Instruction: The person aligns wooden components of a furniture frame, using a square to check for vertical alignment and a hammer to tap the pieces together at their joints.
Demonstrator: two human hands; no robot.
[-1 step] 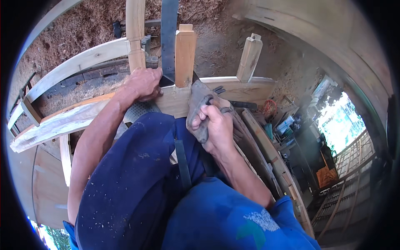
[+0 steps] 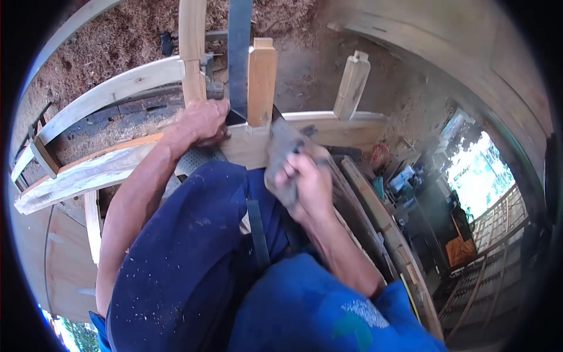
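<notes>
My right hand (image 2: 311, 176) is wrapped around the worn wooden handle of a handsaw (image 2: 239, 58); hand and handle are smeared by motion. The broad dark blade runs away from me, partly hidden behind an upright tenoned wooden post (image 2: 261, 85). That post stands on a pale wooden rail (image 2: 246, 144). To the left of the blade, my left hand (image 2: 204, 120) presses on the rail with fingers curled over it, close to the foot of a long upright piece (image 2: 192, 53). My legs are close against the rail's near side.
Another tenoned post (image 2: 352, 85) rises from the rail farther right. Curved wooden members (image 2: 117, 85) extend left, one with a clamp (image 2: 44, 155). A hammer (image 2: 169, 42) lies beyond on shavings. Boards (image 2: 375, 211) stand along my right side.
My right hand and the saw handle have shifted slightly toward me and right, and are now more blurred. My left hand stays in place on the rail.
</notes>
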